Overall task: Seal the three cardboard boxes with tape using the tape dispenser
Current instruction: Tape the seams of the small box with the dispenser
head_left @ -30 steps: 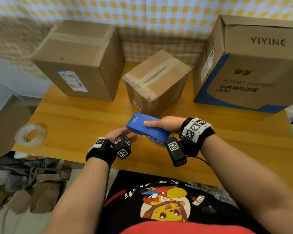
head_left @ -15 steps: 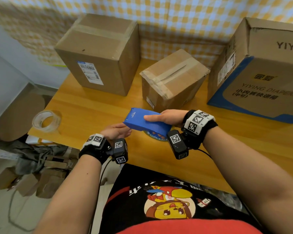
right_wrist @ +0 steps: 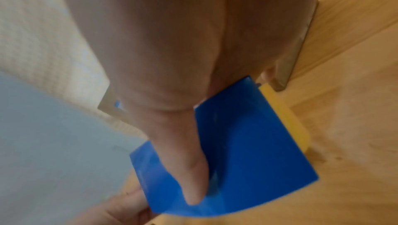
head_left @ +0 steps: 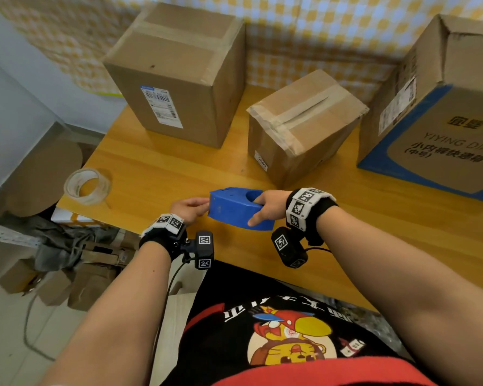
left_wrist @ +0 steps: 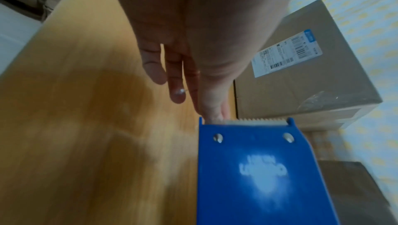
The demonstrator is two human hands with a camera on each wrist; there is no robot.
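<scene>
Near the lower middle of the head view, just above the worktop's [head_left: 156, 168] near edge, we hold the blue tape dispenser [head_left: 236, 207] between both hands. Our right hand [head_left: 268, 203] grips its right end, fingers curled into the round opening on top and thumb pressed along the near side. Our left hand [head_left: 188, 208] meets the dispenser's left end with fingers nearly straight; in the left wrist view a fingertip touches the pale serrated blade [left_wrist: 256, 121], though we cannot tell whether any tape is pinched there. The dispenser is a smooth blue plastic shell with two small screws near the blade and faint white lettering on its flat face. Across the upper frame stand three cardboard boxes: a tall box [head_left: 179, 73] at upper left, a smaller tilted box [head_left: 301, 126] at centre with brown tape round a slit top, and a large printed box [head_left: 441, 107] at far right. Bare wood lies between the hands and the boxes. A clear tape roll [head_left: 85, 186] sits at the worktop's left corner, close to the edge.
</scene>
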